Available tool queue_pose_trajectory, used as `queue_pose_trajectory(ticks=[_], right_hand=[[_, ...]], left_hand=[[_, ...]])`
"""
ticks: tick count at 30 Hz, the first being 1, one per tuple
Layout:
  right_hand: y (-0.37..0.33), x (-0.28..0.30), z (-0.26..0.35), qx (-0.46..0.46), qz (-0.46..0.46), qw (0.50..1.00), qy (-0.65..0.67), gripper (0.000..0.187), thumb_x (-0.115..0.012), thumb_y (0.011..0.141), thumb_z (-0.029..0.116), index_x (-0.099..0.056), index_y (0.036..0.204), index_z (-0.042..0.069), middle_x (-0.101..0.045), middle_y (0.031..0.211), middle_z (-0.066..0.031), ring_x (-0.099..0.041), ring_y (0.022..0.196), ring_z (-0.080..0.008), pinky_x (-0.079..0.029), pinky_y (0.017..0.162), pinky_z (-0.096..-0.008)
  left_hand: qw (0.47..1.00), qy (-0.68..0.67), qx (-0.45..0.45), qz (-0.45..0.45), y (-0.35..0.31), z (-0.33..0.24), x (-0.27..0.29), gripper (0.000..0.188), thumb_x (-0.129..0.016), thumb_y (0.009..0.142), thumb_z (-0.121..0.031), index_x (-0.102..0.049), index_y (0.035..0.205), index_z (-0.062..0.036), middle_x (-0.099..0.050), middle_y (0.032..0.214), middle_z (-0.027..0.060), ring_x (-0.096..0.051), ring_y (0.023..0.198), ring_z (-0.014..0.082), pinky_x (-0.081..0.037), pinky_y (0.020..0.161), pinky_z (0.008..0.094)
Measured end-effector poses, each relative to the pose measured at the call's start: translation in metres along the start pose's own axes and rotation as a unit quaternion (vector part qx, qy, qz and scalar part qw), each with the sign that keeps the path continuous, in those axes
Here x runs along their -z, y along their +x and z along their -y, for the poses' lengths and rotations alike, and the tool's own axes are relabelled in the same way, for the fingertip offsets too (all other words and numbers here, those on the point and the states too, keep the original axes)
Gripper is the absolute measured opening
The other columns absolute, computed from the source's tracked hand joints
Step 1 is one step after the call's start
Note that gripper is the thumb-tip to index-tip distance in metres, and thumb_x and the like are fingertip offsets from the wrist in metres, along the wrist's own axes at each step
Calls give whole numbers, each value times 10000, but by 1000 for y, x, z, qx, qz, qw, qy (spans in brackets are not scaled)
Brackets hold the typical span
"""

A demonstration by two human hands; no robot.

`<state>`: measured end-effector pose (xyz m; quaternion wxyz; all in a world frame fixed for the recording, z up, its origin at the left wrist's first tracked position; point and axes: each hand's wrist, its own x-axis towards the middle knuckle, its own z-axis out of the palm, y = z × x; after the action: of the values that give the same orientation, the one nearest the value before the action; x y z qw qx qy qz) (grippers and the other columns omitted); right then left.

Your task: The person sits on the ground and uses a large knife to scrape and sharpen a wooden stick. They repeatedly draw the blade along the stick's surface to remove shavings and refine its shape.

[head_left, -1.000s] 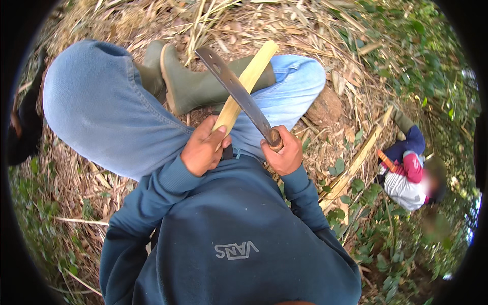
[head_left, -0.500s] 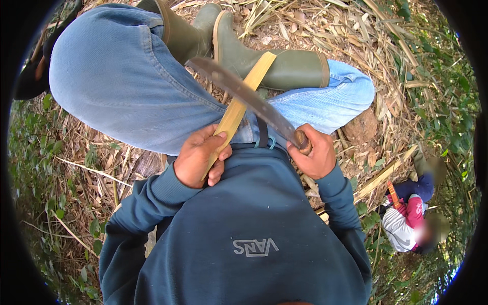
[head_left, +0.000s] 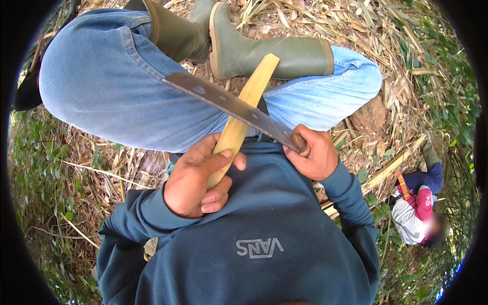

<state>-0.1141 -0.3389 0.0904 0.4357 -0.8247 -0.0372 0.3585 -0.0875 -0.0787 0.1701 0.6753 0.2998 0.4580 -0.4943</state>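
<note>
In mid-frame, the left hand (head_left: 195, 179) clasps a strip (head_left: 258, 79), the right hand (head_left: 317, 156) a knife (head_left: 226, 104); I judge it shaving, next needing steady pressure.

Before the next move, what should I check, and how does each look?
1. Left fingers gripping the pale strip: ok.
2. Right fingers closed around the knife's handle: ok.
3. Left fingers off the blade: ok, it crosses the strip beyond them.
4. Blade touching the strip: cannot tell.
5. Blade clear of the jeans: cannot tell, they overlap in view.
6. Other person away from the blade: ok, off to the right.
</note>
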Motion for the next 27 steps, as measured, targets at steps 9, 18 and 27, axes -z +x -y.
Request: queue_pose_trajectory(ticks=[9, 18, 27], right_hand=[[9, -4, -2, -10, -34, 999, -14, 197, -699, 771, 139, -559, 782, 2, -555, 609, -178, -576, 565, -382, -444, 560, -388], [40, 11, -30, -62, -14, 995, -74, 241, -674, 751, 211, -585, 819, -2, -557, 631, -251, -586, 677, -468, -468, 598, -486], [47, 14, -35, -53, -16, 995, -78, 221, -649, 733, 191, -568, 801, -3, -515, 594, -205, -536, 560, -425, -435, 555, -425]], left_hand=[[997, -45, -18, 58, 16, 2, 6, 294, -379, 1011, -68, -350, 1302, -34, -535, 1000, 90, -324, 401, 69, -315, 321, 223], [999, -25, -12, 40, 19, -1, 9, 383, -342, 1011, -63, -334, 1394, -46, -472, 963, 65, -307, 393, 45, -307, 304, 192], [999, 7, -18, 29, 22, 2, 12, 383, -356, 1008, -71, -336, 1388, -31, -478, 950, 62, -297, 382, 44, -295, 300, 189]])
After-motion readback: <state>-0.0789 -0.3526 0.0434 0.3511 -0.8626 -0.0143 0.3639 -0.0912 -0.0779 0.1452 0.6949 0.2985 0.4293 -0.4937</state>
